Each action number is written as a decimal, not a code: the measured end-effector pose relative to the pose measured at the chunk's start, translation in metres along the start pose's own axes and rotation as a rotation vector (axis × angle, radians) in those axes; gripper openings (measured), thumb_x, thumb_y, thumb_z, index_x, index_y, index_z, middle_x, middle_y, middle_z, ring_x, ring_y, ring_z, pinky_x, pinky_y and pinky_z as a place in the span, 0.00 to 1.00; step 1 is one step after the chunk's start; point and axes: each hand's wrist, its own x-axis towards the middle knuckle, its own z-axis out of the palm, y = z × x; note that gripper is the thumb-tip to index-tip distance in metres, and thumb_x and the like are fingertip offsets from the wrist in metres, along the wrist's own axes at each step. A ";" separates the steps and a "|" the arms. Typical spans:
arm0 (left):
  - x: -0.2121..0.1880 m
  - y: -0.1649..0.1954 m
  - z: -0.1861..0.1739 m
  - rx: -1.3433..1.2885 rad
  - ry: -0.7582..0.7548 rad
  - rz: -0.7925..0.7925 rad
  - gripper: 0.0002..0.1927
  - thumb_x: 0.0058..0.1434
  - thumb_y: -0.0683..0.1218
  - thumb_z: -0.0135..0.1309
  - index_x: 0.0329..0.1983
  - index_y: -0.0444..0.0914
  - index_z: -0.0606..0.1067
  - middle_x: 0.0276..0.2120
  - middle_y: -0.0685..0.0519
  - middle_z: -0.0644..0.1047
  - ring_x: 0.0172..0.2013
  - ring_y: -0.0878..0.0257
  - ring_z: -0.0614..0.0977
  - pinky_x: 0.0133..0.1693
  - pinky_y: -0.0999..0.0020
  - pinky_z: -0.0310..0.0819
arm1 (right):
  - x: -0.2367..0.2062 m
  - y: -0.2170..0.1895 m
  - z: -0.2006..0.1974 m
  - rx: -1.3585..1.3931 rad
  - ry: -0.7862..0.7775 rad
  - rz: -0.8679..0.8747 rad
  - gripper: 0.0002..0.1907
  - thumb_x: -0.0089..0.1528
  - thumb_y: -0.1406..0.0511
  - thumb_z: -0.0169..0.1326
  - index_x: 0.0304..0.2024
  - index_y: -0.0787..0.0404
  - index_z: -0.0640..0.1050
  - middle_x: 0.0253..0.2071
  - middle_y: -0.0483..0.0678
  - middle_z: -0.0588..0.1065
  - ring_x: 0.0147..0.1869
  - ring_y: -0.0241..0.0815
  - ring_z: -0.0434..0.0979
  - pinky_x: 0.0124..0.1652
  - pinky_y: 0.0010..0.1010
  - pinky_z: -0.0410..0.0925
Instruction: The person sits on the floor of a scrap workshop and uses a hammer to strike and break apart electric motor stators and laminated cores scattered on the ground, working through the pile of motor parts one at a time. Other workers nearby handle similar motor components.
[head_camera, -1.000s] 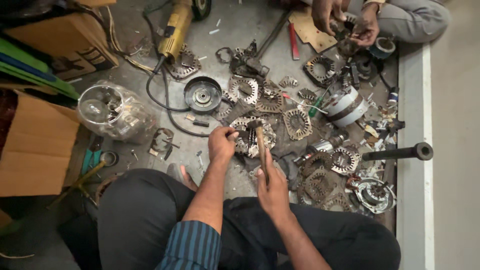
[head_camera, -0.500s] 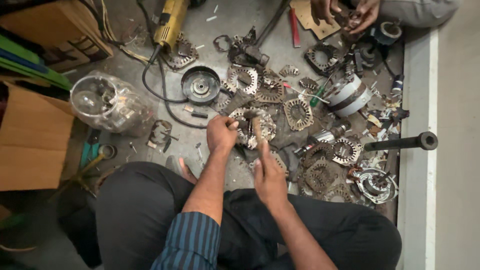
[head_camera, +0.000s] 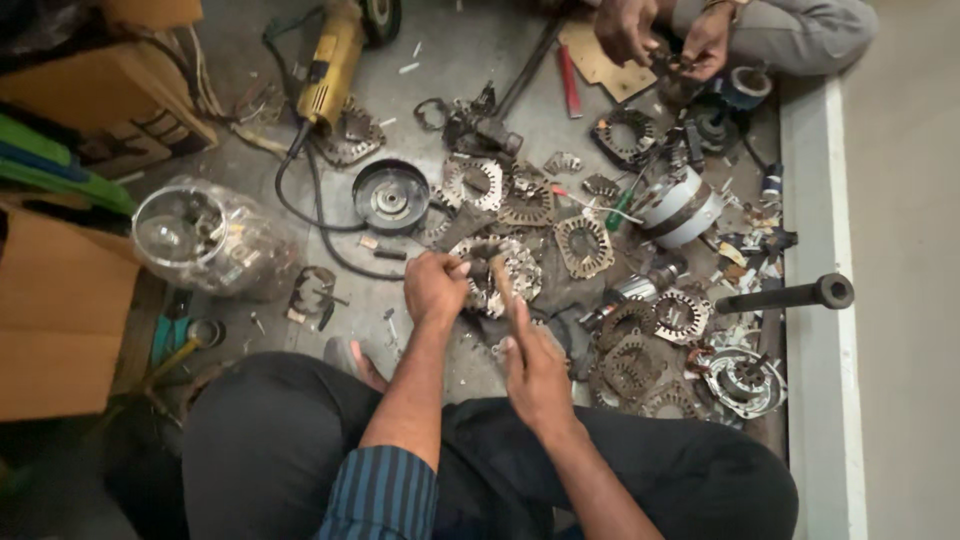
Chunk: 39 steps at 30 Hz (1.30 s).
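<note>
I sit on the floor with my knees apart. My left hand is closed on a small tool pressed against a round metal stator ring lying in front of me. My right hand grips a wooden hammer handle whose head is over the same ring. Both hands are close together just above the ring.
Several stator rings and motor parts litter the floor to the right. A yellow angle grinder and a round motor cover lie ahead, a clear plastic jar and cardboard boxes to the left. Another person's hands work at the top.
My hands and the hammer stay over the same ring with only slight shifts; the hammer handle sits a little lower. The camera view has shifted slightly.
</note>
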 end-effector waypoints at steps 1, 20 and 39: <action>0.000 0.000 -0.001 0.014 0.008 -0.001 0.06 0.49 0.46 0.68 0.30 0.42 0.85 0.35 0.48 0.81 0.42 0.48 0.80 0.47 0.54 0.73 | 0.001 0.001 -0.001 0.005 0.044 -0.038 0.32 0.67 0.70 0.49 0.74 0.60 0.60 0.50 0.63 0.77 0.50 0.59 0.79 0.50 0.43 0.71; 0.001 -0.007 0.008 0.000 0.070 -0.012 0.06 0.50 0.48 0.68 0.29 0.42 0.84 0.34 0.49 0.80 0.42 0.49 0.79 0.47 0.56 0.72 | 0.003 0.020 -0.009 -0.006 -0.040 0.090 0.31 0.66 0.70 0.48 0.73 0.54 0.61 0.45 0.61 0.77 0.46 0.62 0.79 0.47 0.45 0.71; -0.022 0.014 -0.011 -0.034 -0.005 0.320 0.12 0.56 0.42 0.62 0.44 0.43 0.84 0.44 0.52 0.82 0.48 0.50 0.79 0.53 0.58 0.72 | 0.007 0.036 -0.009 -0.044 -0.145 0.213 0.33 0.65 0.67 0.50 0.73 0.53 0.62 0.45 0.66 0.77 0.50 0.66 0.77 0.50 0.47 0.69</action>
